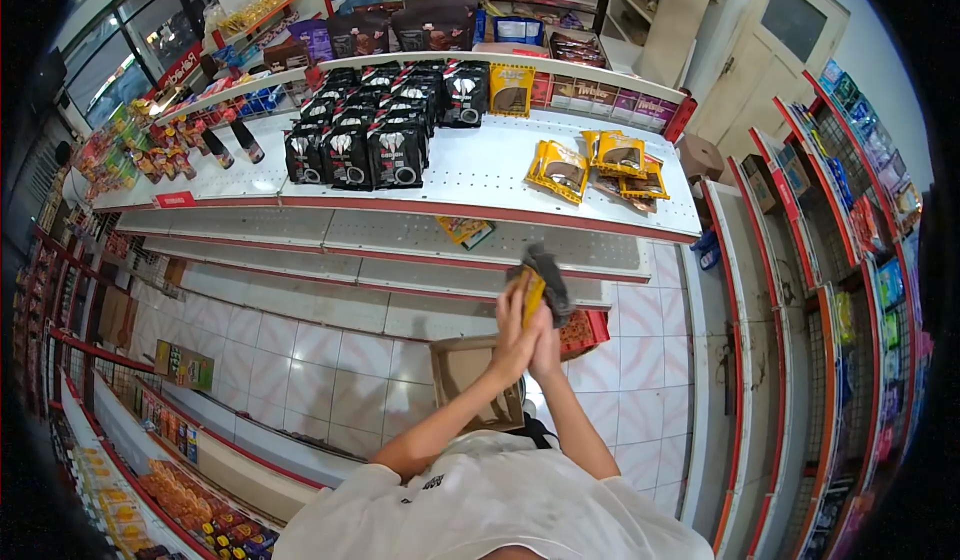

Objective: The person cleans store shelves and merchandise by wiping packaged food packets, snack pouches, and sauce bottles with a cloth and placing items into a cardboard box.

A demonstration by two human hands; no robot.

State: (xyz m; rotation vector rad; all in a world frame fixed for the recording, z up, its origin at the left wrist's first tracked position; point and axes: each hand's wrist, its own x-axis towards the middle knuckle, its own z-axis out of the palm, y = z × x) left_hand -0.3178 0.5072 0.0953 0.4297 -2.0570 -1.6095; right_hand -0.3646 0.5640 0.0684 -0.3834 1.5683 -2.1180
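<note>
My left hand (514,332) and my right hand (547,345) are raised together in front of me, both closed on a yellow and dark snack packet (538,285). The packet is held just below the edge of the white top shelf (480,165). On that shelf lie several yellow packets (600,165) at the right and rows of black packets (380,120) in the middle. An open cardboard box (470,380) sits on the tiled floor under my arms.
A single yellow packet (465,230) lies on the lower shelf. A red basket (585,332) stands on the floor by my hands. Stocked shelves run along the right (850,260) and left (150,440). A cardboard box (698,155) sits near the beige door (770,50).
</note>
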